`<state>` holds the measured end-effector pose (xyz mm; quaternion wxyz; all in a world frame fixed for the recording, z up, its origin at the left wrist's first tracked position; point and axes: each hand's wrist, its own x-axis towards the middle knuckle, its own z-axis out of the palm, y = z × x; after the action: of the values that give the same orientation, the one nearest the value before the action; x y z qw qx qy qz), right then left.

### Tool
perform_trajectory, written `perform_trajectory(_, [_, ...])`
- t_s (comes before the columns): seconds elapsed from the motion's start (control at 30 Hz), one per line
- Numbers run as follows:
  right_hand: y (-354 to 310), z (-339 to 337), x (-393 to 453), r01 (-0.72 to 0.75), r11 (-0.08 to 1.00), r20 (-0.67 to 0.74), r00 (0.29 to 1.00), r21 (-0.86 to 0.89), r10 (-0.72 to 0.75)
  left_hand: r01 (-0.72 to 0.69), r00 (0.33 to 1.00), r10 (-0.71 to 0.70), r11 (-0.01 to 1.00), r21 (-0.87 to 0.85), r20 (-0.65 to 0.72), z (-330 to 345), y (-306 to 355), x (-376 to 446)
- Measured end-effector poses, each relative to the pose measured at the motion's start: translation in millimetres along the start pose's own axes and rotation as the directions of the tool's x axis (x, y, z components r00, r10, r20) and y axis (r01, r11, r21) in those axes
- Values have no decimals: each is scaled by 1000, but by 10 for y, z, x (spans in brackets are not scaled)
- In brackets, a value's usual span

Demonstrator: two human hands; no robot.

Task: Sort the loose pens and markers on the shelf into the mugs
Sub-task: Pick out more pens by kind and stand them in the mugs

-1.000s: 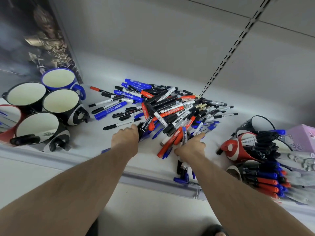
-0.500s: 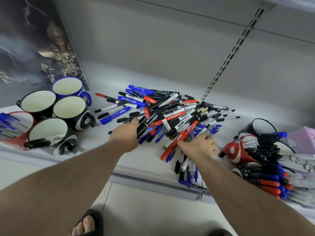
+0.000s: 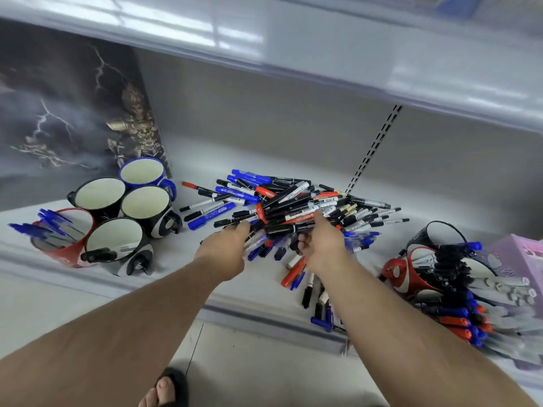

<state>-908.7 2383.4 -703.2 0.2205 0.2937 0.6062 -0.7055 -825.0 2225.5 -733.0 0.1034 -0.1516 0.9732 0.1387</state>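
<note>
Progress is partial, and most of the work remains. You have a large heap of pens and markers [image 3: 296, 205] lying loose in the middle of the shelf [image 3: 164, 254], with a few strays [image 3: 305, 284] trailing to the near edge.

At the left, only the red mug [image 3: 63, 243] holds stock: a bunch of blue pens [image 3: 44, 226]. The four mugs beside it show bare cream interiors: the blue mug [image 3: 144, 173] farthest back, two black mugs [image 3: 101, 193] in the middle, and the near black-and-white mug [image 3: 116, 239], which has a single black marker [image 3: 98, 255] lying across its near rim.

At the right, tipped mugs [image 3: 411, 273] are already crammed with black, blue and red markers, which spill toward the near right.

Your left hand [image 3: 226, 248] reaches into the near left side of the heap; the fingers are buried among the barrels, so I cannot tell whether they grip anything. Your right hand [image 3: 321, 245] sits at the near middle of the heap with fingers curled under; it appears to hold a black marker [image 3: 289, 229], though the contact is partly hidden.

The markers are smooth cylinders, some with white printed labels, capped in black, blue or red; expect them to roll and slide. The mugs look glossy and hard, rounded, with looped handles. The shelf is smooth white.
</note>
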Motion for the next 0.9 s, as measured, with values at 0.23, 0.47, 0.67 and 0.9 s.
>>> perform_trajectory(0.23, [-36,-218,111,0,999,40,999,46,-2,388,892,-316,172,-906,322,-44,-132,-17])
perform_trajectory(0.47, [321,-452,263,30,886,-193,972,-462,-133,535,811,-149,-206,-820,566,175,-151,51])
perform_trajectory(0.67, [328,-904,308,-60,560,-208,956,-826,-204,399,830,-154,-507,-764,536,171,153,199])
perform_trajectory(0.9, [430,-683,-204,-275,917,122,939,-288,320,279,871,-129,-664,-694,473,235,526,327])
